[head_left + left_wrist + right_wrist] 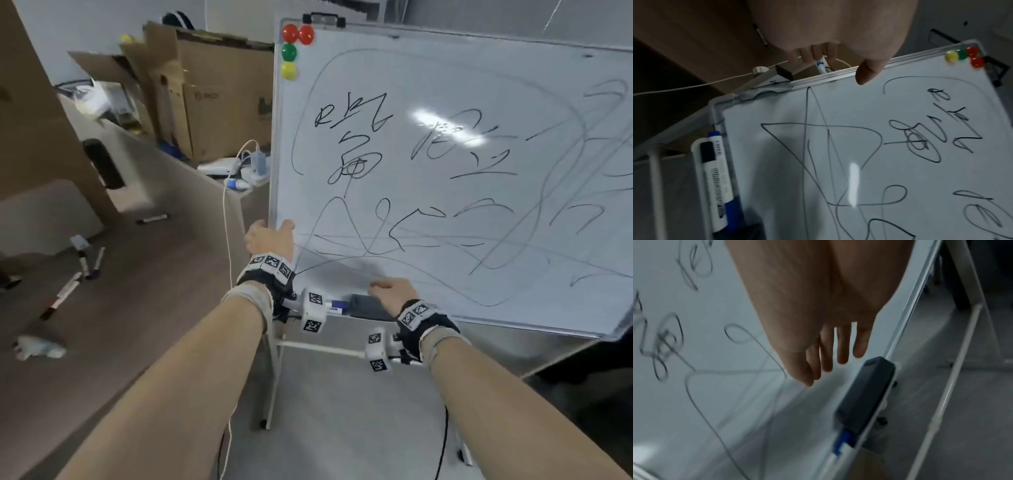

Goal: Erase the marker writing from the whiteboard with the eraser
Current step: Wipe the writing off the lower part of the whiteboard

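Dark grey plastic, the eraser [864, 395] lay on the ledge along the lower edge of the whiteboard [445, 85], its long axis running along that ledge. The right hand [392, 291] hovered just beside it, fingers [842, 345] straight, slightly apart and holding nothing; the eraser sat just below and past the fingertips, not yet touched. This hand was clearly the nearer one. The left hand [269, 236] gripped the board's left frame, thumb on the face, fingers curled behind. Marker writing [352, 144] covered most of the board. Counted: one eraser, one blue-capped marker [719, 178] next to it on the ledge, four round magnets [294, 48], two red, one green, one yellow.
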Available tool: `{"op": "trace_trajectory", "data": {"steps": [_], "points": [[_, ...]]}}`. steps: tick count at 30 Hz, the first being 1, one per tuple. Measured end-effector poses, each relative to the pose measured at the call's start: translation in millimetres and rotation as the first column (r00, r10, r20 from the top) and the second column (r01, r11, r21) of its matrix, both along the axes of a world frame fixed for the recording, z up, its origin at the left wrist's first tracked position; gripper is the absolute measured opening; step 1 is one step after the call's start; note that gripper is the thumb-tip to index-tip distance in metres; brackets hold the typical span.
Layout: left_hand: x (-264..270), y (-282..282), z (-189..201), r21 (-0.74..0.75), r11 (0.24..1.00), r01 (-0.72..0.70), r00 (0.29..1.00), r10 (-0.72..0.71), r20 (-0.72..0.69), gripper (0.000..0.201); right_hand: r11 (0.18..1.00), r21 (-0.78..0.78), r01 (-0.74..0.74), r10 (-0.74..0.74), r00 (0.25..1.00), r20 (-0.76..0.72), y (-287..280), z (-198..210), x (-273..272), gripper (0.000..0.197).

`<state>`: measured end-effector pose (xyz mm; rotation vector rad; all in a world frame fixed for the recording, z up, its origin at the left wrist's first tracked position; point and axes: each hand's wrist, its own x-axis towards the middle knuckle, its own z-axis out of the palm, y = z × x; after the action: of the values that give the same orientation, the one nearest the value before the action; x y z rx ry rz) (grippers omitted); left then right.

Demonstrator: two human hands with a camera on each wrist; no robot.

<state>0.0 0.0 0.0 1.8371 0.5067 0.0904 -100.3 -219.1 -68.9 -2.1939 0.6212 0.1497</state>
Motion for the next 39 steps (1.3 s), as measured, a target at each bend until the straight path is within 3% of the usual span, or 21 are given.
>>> {"op": "trace_trajectory", "data": {"steps": [5, 9, 14, 18, 21, 23, 26, 29, 33, 36, 39], "points": [[14, 13, -24, 0.045, 0.995, 0.089, 0.994, -0.086, -0.072, 0.075, 0.913, -0.35, -0.209, 0.112, 0.954, -0.278, 6, -56, 8, 0.034], [25, 20, -38, -0.089, 0.975, 0.204, 0.975, -0.211, -0.07, 0.066, 0.744, -0.553, -0.375, 0.182, 0.91, -0.373, 16, -50, 8, 0.044], [39, 24, -32, -0.199, 0.952, 0.233, 0.965, -0.251, -0.073, 0.064, 0.657, -0.599, -0.458, 0.23, 0.878, -0.42, 11, -47, 18, 0.044], [52, 25, -40, -0.234, 0.956, 0.179, 0.979, -0.197, -0.058, 0.045, 0.621, -0.626, -0.472, 0.256, 0.877, -0.407, 5, -46, 24, 0.054], [48, 17, -34, -0.219, 0.961, 0.169, 0.981, -0.185, -0.055, 0.018, 0.62, -0.619, -0.482, 0.285, 0.874, -0.395, 2, -37, 29, 0.049], [48, 15, -31, -0.135, 0.967, 0.217, 0.972, -0.226, -0.057, 0.013, 0.667, -0.591, -0.454, 0.326, 0.891, -0.317, 2, -23, 33, 0.044], [50, 16, -30, -0.055, 0.961, 0.27, 0.955, -0.275, -0.112, 0.02, 0.773, -0.487, -0.407, 0.419, 0.903, -0.089, 9, 4, 44, 0.047], [51, 24, -24, -0.105, 0.961, 0.256, 0.95, -0.271, -0.155, 0.032, 0.729, -0.547, -0.411, 0.553, 0.825, 0.119, 25, 37, 66, 0.05], [67, 35, -19, -0.323, 0.93, 0.174, 0.956, -0.239, -0.173, 0.079, 0.644, -0.732, -0.221, 0.631, 0.695, 0.345, 49, 69, 98, 0.051], [76, 45, -16, -0.434, 0.871, 0.231, 0.934, -0.323, -0.151, 0.074, 0.618, -0.778, -0.112, 0.644, 0.639, 0.42, 70, 74, 115, 0.049], [72, 60, -6, -0.481, 0.824, 0.299, 0.912, -0.395, -0.109, 0.074, 0.553, -0.826, -0.111, 0.683, 0.628, 0.373, 89, 68, 125, 0.051]]}}
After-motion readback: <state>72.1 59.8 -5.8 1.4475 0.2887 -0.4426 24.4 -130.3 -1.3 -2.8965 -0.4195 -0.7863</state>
